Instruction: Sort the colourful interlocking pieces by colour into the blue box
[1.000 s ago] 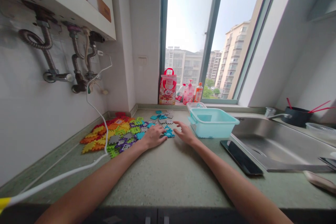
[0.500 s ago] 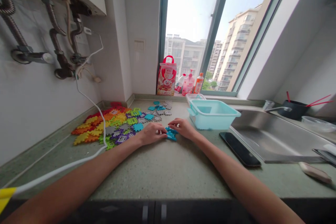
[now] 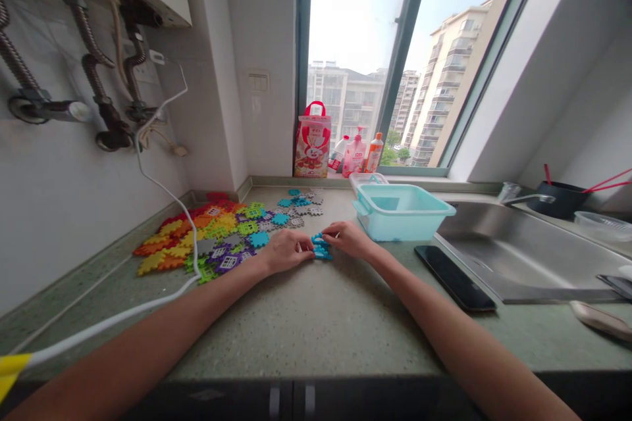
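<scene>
Both my hands meet on the green counter around a few blue toothed plastic tiles point(image 3: 320, 248). My left hand point(image 3: 287, 251) has its fingers curled against the tiles from the left. From the right, my right hand point(image 3: 349, 239) pinches them with bent fingers. A spread of coloured tiles point(image 3: 210, 239) in red, orange, yellow, green, purple and grey lies to the left, and more blue and grey tiles point(image 3: 299, 204) lie behind. A light teal plastic basin point(image 3: 401, 212) stands just right of my right hand.
A black phone point(image 3: 454, 278) lies by the steel sink point(image 3: 523, 256). A white cable point(image 3: 148, 302) crosses the counter at the left under wall pipes point(image 3: 106, 102). A red bag point(image 3: 312, 141) and bottles point(image 3: 363, 156) stand on the window sill.
My hands came together over the blue tiles and closed on them. The view has shifted downward and a little closer to the counter.
</scene>
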A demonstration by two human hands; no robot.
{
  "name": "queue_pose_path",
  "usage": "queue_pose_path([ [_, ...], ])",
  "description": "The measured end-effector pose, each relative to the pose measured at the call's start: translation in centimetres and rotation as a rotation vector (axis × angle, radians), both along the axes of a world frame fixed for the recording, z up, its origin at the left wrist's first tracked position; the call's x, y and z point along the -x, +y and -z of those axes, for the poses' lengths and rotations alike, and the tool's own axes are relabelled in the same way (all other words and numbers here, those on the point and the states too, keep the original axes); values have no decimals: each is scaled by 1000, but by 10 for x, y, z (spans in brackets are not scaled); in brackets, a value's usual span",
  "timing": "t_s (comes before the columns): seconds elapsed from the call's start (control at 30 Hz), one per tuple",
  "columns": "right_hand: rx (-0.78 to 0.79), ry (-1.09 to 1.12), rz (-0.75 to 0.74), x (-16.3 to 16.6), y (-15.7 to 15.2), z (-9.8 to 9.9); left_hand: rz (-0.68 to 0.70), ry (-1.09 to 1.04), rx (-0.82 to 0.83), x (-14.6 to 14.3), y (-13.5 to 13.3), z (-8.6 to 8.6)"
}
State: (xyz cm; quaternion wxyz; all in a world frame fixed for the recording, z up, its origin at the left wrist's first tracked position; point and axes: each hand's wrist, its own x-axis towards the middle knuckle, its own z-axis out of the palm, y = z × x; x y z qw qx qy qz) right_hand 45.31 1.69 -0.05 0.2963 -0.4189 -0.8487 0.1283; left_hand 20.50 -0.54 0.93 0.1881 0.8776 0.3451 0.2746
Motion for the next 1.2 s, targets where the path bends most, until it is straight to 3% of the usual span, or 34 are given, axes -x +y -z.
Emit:
queue_pose_path([
  [0.23, 74, 28, -72, -2, 2, 2, -131, 179, -158, -6, -12, -4],
  [0.33, 68, 39, -49, -1, 2, 7, -80, 254, -181, 2, -7, -11],
  [0.43, 13, 32, -23, 2, 0, 9, -13, 355, -231, 28, 4, -32],
  [0.57, -51, -10, -43, 9, -7, 7, -230, 578, -218, 71, 21, -61],
  [0.67, -47, -14, -79, 16, -14, 4, -355, 652, -84, 88, 30, -67],
  [0.9, -172, 57, 12, 18, -21, -5, -280, 522, 35, 94, 42, -51],
  [1.03, -256, 125, 1, 19, -25, -9, -206, 399, 38, 92, 44, -51],
  [1.1, -256, 159, -5, 22, -27, -11, -159, 282, -54, 84, 39, -54],
  [1.2, -172, 239, 14, 29, -32, -13, -77, 100, -351, 62, 24, -57],
])
